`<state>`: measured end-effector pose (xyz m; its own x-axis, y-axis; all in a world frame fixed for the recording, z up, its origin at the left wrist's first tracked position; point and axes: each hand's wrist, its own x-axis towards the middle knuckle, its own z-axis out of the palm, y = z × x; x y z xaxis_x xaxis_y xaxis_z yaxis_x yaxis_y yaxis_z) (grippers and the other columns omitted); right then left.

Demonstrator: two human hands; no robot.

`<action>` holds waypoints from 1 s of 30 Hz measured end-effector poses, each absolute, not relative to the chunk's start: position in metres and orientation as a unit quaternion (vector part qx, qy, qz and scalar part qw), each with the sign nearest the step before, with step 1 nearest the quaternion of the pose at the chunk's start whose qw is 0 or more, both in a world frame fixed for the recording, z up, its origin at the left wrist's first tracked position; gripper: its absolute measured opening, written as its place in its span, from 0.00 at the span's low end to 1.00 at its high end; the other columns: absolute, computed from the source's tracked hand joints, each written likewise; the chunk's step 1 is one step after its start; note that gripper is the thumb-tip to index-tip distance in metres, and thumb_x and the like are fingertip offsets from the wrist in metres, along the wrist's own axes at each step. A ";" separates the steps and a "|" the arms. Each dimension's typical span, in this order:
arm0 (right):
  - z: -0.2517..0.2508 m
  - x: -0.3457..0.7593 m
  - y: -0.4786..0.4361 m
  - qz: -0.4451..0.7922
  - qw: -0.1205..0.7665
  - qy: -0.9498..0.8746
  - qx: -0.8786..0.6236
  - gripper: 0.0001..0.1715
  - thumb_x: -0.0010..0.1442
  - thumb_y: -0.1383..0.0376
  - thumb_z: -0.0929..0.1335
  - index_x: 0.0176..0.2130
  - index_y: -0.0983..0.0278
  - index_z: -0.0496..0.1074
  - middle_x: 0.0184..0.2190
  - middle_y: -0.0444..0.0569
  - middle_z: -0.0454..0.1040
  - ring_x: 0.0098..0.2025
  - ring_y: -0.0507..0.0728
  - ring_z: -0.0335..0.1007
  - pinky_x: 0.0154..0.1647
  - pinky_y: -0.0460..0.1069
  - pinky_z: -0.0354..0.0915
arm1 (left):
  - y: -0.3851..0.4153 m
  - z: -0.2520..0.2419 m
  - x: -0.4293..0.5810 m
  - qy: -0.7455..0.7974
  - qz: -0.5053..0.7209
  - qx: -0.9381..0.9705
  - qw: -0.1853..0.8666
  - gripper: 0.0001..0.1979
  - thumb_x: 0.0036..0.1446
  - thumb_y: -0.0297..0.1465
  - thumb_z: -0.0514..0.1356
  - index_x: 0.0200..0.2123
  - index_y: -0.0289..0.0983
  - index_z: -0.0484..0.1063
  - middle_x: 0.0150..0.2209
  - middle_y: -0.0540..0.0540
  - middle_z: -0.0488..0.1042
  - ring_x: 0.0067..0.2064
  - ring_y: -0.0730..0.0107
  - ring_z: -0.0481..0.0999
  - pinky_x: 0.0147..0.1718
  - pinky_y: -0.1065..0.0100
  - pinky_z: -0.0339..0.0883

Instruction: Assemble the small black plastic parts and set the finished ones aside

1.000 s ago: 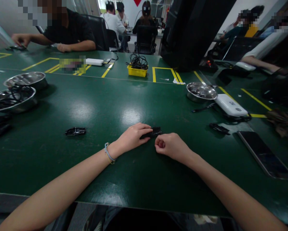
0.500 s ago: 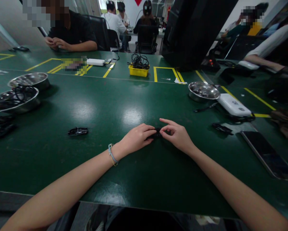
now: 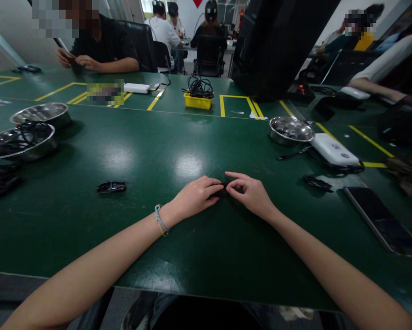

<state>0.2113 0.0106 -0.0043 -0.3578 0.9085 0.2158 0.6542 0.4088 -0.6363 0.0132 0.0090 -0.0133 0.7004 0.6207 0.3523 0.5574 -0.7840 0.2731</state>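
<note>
Both hands meet over a small black part [image 3: 222, 189] on the green table [image 3: 140, 156], mostly hidden between the fingers. My left hand [image 3: 195, 197] rests on the table with fingers curled around the part's left end. My right hand [image 3: 249, 192] pinches its right end with thumb and forefinger. A second small black part [image 3: 111, 186] lies alone to the left, away from both hands.
Two steel bowls [image 3: 20, 140] with black cables stand at far left, another bowl [image 3: 290, 130] at right beside a white power bank [image 3: 334, 150]. A dark phone [image 3: 381, 220] lies at right. A yellow bin [image 3: 197, 101] sits farther back. Other people sit around the tables.
My right hand, a closed fist beside the part a second ago, has moved onto it and now pinches it. The left hand has stayed on the part.
</note>
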 end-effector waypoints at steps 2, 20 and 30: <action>-0.004 0.210 0.010 0.229 0.278 -0.791 -0.496 0.08 0.52 0.65 0.65 0.28 0.63 0.74 0.48 0.49 0.69 0.40 0.56 0.69 0.35 0.51 0.65 | 0.009 -0.014 0.013 0.322 0.214 0.920 0.071 0.13 0.56 0.28 0.54 0.45 0.33 0.66 0.46 0.42 0.68 0.45 0.64 0.68 0.44 0.64 0.65; -0.007 0.209 0.004 0.062 0.273 -0.839 -0.467 0.06 0.52 0.66 0.65 0.29 0.63 0.73 0.45 0.49 0.71 0.43 0.57 0.66 0.44 0.53 0.63 | 0.009 -0.012 0.013 0.335 0.211 0.915 0.075 0.14 0.56 0.30 0.54 0.46 0.34 0.66 0.46 0.43 0.69 0.45 0.65 0.68 0.43 0.64 0.66; -0.008 0.214 0.006 0.087 0.257 -0.867 -0.419 0.09 0.52 0.65 0.66 0.36 0.61 0.72 0.46 0.47 0.70 0.45 0.57 0.65 0.44 0.53 0.65 | 0.012 -0.011 0.011 0.337 0.234 0.906 0.105 0.15 0.55 0.29 0.56 0.46 0.35 0.67 0.45 0.44 0.71 0.44 0.66 0.70 0.43 0.65 0.65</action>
<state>0.2136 0.0057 -0.0082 -0.5174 0.7710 0.3714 0.6812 0.6337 -0.3665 0.0106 0.0121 -0.0109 0.6641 0.6593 0.3526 0.5614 -0.7511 0.3473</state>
